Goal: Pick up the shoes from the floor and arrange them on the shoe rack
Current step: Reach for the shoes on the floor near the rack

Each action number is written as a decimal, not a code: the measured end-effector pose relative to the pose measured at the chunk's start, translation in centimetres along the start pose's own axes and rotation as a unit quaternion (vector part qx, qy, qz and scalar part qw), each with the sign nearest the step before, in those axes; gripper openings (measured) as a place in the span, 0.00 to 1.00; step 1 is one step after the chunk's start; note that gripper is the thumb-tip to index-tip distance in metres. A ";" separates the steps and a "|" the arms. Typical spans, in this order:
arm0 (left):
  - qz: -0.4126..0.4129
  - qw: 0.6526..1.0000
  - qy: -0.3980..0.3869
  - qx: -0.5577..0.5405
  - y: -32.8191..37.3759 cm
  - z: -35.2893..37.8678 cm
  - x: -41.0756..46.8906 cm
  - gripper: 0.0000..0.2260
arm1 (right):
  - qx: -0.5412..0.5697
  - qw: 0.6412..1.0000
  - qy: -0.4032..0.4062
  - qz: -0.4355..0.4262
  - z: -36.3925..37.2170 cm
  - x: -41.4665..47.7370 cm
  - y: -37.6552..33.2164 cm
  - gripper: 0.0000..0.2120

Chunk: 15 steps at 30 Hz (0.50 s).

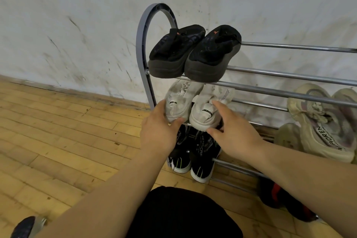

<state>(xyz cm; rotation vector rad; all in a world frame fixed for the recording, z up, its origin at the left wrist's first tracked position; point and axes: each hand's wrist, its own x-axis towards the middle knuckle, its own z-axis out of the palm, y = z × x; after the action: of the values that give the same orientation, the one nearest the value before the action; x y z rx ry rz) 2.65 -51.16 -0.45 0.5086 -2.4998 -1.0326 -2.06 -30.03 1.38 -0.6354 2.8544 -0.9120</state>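
A metal shoe rack (289, 73) with a grey arched end frame stands against the wall. Two black shoes (193, 52) rest on its top bars. On the middle bars sit two white sneakers, heels toward me. My left hand (158, 131) grips the heel of the left white sneaker (178, 106). My right hand (233, 131) grips the heel of the right white sneaker (204, 116). A black pair with white soles (195, 158) fills the bottom tier, partly hidden by my hands.
A beige pair of sneakers (320, 121) lies on the rack's right side. A dark shoe with red (278, 193) lies on the wooden floor under my right arm. Another dark shoe (27, 226) shows at the bottom left. A scuffed white wall (77, 25) backs the rack.
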 end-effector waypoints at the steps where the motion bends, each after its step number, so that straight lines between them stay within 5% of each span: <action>1: 0.003 1.000 0.002 0.003 0.1 -0.1 0.0 0.29 | 0.001 1.000 -0.003 0.001 0.1 0.1 0.0 0.39; 15: 0.018 0.997 -0.067 -0.031 0.5 -1.6 -2.2 0.30 | -0.055 0.995 -0.075 0.042 -0.8 -0.6 -2.2 0.44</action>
<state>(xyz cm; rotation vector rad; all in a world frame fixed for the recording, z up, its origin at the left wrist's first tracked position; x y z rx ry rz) 5.20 -50.78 0.54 0.3853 -2.5739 -1.1604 -0.90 -30.98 3.28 -0.5625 2.7871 -0.6675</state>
